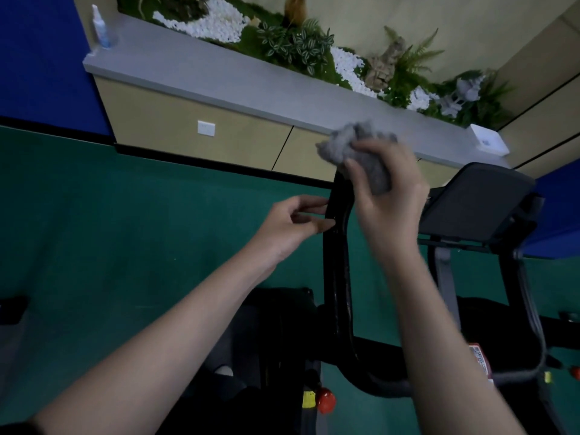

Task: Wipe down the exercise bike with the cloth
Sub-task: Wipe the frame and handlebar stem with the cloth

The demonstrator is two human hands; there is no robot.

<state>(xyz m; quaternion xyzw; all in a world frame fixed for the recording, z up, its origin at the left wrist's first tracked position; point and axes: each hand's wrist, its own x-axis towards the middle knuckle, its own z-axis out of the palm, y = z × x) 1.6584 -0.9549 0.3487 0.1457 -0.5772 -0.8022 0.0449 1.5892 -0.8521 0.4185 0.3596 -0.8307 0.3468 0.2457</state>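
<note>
A black exercise bike fills the lower middle, with its curved black handlebar (340, 277) rising up the centre. My right hand (389, 196) grips a bunched grey cloth (357, 146) at the top end of that bar. My left hand (292, 224) sits at the bar's left side, thumb and fingertips pinching its edge. The bike's dark console panel (474, 202) tilts to the right of my right hand. A red knob (326, 400) shows low on the frame.
A grey-topped ledge (219, 80) with a planter of greenery and white pebbles runs across the back. A spray bottle (100, 26) stands at its left end, a white box (488, 139) at its right. Green carpet (125, 230) covers the floor.
</note>
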